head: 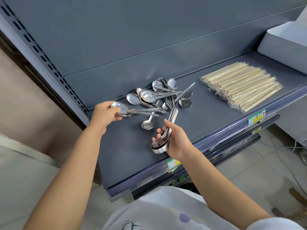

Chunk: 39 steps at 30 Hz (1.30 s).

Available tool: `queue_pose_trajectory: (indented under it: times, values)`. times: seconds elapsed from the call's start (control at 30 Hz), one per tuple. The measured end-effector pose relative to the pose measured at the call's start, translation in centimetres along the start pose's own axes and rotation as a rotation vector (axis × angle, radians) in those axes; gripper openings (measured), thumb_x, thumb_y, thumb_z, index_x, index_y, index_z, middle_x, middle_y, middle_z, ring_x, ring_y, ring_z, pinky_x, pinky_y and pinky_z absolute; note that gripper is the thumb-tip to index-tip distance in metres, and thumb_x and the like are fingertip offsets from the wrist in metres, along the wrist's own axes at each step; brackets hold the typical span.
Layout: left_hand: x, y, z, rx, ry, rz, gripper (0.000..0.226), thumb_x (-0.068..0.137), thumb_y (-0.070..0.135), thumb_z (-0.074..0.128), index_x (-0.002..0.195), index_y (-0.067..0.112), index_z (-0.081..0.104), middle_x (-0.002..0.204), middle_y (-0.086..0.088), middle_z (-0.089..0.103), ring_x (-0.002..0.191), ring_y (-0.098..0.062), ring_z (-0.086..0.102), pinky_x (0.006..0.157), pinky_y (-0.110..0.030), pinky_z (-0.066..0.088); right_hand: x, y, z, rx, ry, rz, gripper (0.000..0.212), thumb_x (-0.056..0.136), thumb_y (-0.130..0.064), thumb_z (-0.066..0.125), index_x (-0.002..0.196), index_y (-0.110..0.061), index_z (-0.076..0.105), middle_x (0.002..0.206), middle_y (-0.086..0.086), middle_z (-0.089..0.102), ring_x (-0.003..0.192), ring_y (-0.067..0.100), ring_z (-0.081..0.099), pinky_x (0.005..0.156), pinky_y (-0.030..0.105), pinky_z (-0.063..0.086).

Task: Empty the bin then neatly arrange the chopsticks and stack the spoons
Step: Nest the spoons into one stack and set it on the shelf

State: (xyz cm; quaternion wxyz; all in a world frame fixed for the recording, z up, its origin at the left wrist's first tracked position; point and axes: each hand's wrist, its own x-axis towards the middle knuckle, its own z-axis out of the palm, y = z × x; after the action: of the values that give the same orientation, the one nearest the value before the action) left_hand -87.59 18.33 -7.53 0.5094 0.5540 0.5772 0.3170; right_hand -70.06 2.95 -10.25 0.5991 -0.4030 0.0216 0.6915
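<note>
Clutching nested spoons [129, 112] in left grip [103, 112], left of the spoon heap [166, 95]; clasping a second stack [159, 146] in right grip [177, 140], nearer. Rightward: wrapped chopsticks [240, 87], grey bin [285, 52].

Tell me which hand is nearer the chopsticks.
Right. The right hand is in front and left of the chopsticks, gripping stacked spoons; the left hand is farther left, past the loose spoons.
</note>
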Motion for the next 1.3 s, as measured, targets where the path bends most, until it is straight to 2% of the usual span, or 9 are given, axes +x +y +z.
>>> queue_pose_trajectory:
  times: [0.1,0.27,0.47,0.6,0.73,0.87,0.97,1.17,1.3]
  values:
    - [-1.1,0.6,-0.5,-0.144,0.022,-0.042,0.020,0.087,-0.005,0.056,0.102,0.001,0.066,0.087,-0.010,0.067,0.066,-0.015,0.064,0.067,-0.023,0.059,-0.1,0.0,0.0,-0.003,-0.014,-0.008,0.030,0.090,-0.028,0.059,0.067,-0.013,0.048,0.068,0.004,0.054,0.054,0.017,0.051,0.078,0.036,0.053]
    - [-4.3,1.0,1.6,-0.298,-0.052,-0.126,0.015,0.086,-0.008,0.057,0.085,0.004,0.066,0.064,-0.002,0.068,0.055,-0.009,0.065,0.062,-0.021,0.058,-0.3,0.0,0.2,-0.018,-0.040,-0.047,0.014,0.086,-0.022,0.064,0.079,-0.009,0.066,0.088,0.005,0.068,0.075,0.020,0.064,0.082,0.038,0.054]
    - [-6.8,-0.5,5.0,-0.288,-0.105,-0.181,0.018,0.085,-0.009,0.055,0.087,0.004,0.067,0.078,-0.009,0.068,0.068,-0.016,0.065,0.059,-0.020,0.056,-0.2,0.3,0.0,0.049,-0.082,-0.108,0.014,0.089,-0.010,0.051,0.092,-0.008,0.064,0.094,0.005,0.070,0.089,0.023,0.067,0.085,0.039,0.052]
    - [-7.8,-1.2,6.1,-0.301,-0.083,-0.183,0.016,0.086,-0.008,0.054,0.088,0.002,0.066,0.081,-0.011,0.068,0.067,-0.015,0.065,0.061,-0.023,0.055,-0.3,0.3,-0.4,0.151,-0.086,-0.147,0.038,0.077,0.005,0.035,0.100,-0.010,0.061,0.100,0.005,0.069,0.080,0.021,0.062,0.098,0.038,0.044]
    - [-8.8,-1.2,6.8,-0.315,-0.042,-0.164,0.016,0.085,-0.009,0.053,0.087,0.002,0.065,0.086,-0.013,0.069,0.074,-0.019,0.066,0.064,-0.024,0.057,-0.6,0.4,-0.3,0.132,-0.134,-0.167,0.041,0.070,0.010,0.042,0.098,-0.014,0.060,0.097,0.001,0.066,0.078,0.020,0.061,0.086,0.035,0.047]
    - [-9.6,-1.3,7.2,-0.294,-0.031,-0.111,0.013,0.084,-0.007,0.056,0.089,0.003,0.064,0.086,-0.012,0.068,0.074,-0.018,0.065,0.065,-0.024,0.058,-0.9,0.1,-0.1,0.098,-0.154,-0.138,0.027,0.073,-0.007,0.065,0.097,-0.014,0.056,0.096,0.003,0.065,0.085,0.024,0.066,0.080,0.036,0.052]
    - [-10.3,-1.7,7.1,-0.201,-0.048,-0.033,0.013,0.082,-0.004,0.058,0.083,0.007,0.064,0.078,-0.006,0.067,0.072,-0.015,0.063,0.066,-0.025,0.056,-1.3,0.2,0.2,0.051,-0.117,-0.138,0.021,0.081,-0.028,0.064,0.087,-0.009,0.058,0.084,0.007,0.068,0.077,0.023,0.068,0.078,0.037,0.052]
    - [-11.8,-1.2,6.9,0.008,-0.104,0.186,0.017,0.080,0.003,0.064,0.085,0.019,0.069,0.076,0.006,0.071,0.069,-0.003,0.062,0.064,-0.014,0.048,-1.4,0.0,0.7,0.267,-0.041,-0.187,0.040,0.086,-0.038,0.063,0.056,-0.013,0.057,0.059,-0.001,0.055,0.063,0.014,0.057,0.080,0.034,0.050]
    - [-12.6,-0.9,7.0,0.105,-0.148,0.307,0.018,0.087,0.014,0.062,0.100,0.025,0.069,0.087,0.012,0.071,0.078,0.001,0.063,0.070,-0.011,0.048,-1.2,-0.5,0.9,0.349,0.040,-0.168,0.041,0.080,-0.045,0.070,0.060,-0.016,0.049,0.058,-0.004,0.048,0.063,0.011,0.054,0.074,0.033,0.054]
